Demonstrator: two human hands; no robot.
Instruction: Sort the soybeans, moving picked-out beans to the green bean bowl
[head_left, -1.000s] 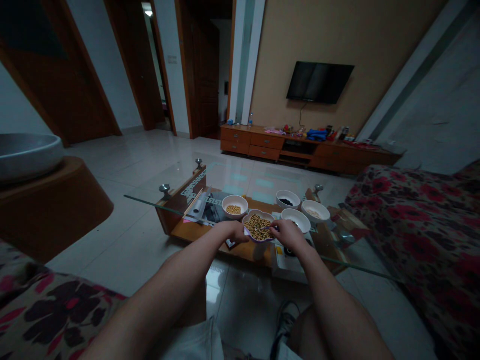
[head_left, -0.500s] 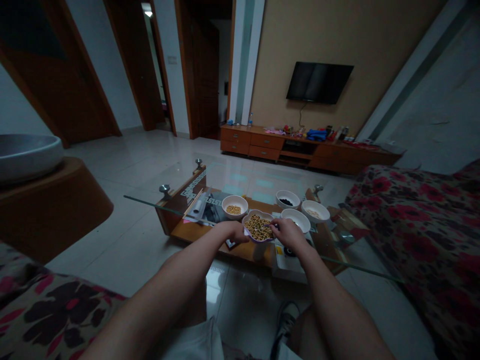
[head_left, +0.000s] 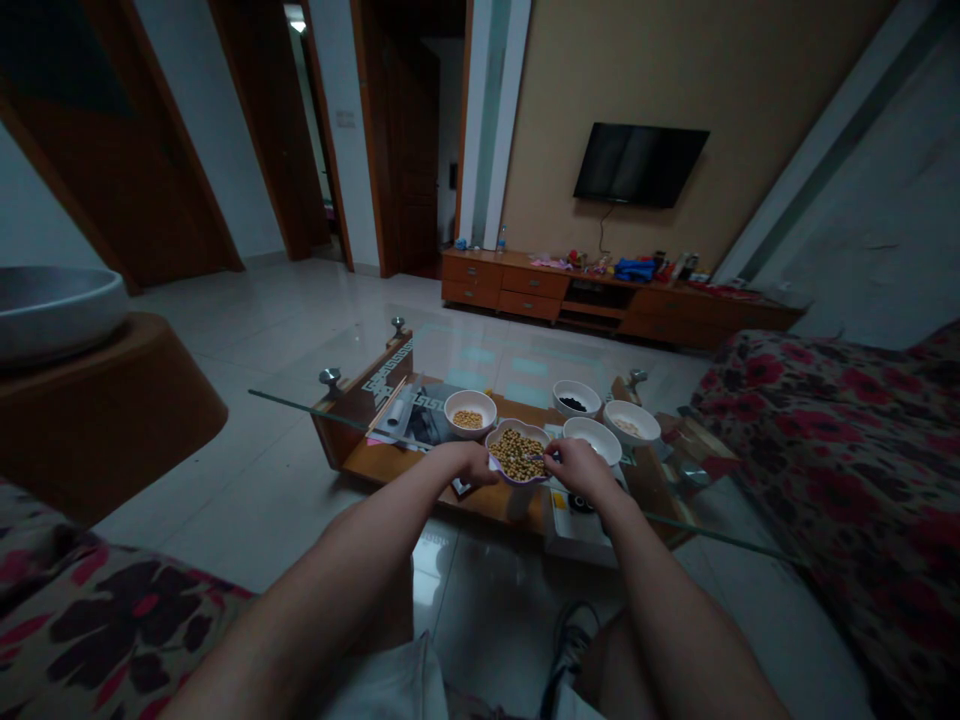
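Sitting on a floral sofa (head_left: 112, 610), I lean toward a glass-topped coffee table (head_left: 315, 405). My left hand (head_left: 471, 462) is curled against the near left rim of a scalloped bowl of mixed beans (head_left: 517, 453), fingers folded together and steadying it. My right hand (head_left: 577, 465) has its fingertips drawn together in a pinch over the bowl's right edge; something thin and pale shows at the tips, too small to identify. The bowl sits close to the near edge of the glass, directly between my hands.

Behind it, to the left, stands a white bowl of yellow grains (head_left: 470, 411). To the right are three more white bowls: an empty-looking one (head_left: 596, 437) just beside my right hand, one with dark beans (head_left: 576, 398), and one with pale grains (head_left: 631, 421). The bowls crowd the right half; the left part of the glass lies open out to its corner stud (head_left: 329, 378). A second floral sofa (head_left: 840, 470) borders the table on the right, and bare tiled floor (head_left: 247, 500) spreads to the left.

Compared with half a second earlier, my right hand has moved slightly inward over the bean bowl's rim; my left hand and all the bowls are unchanged.
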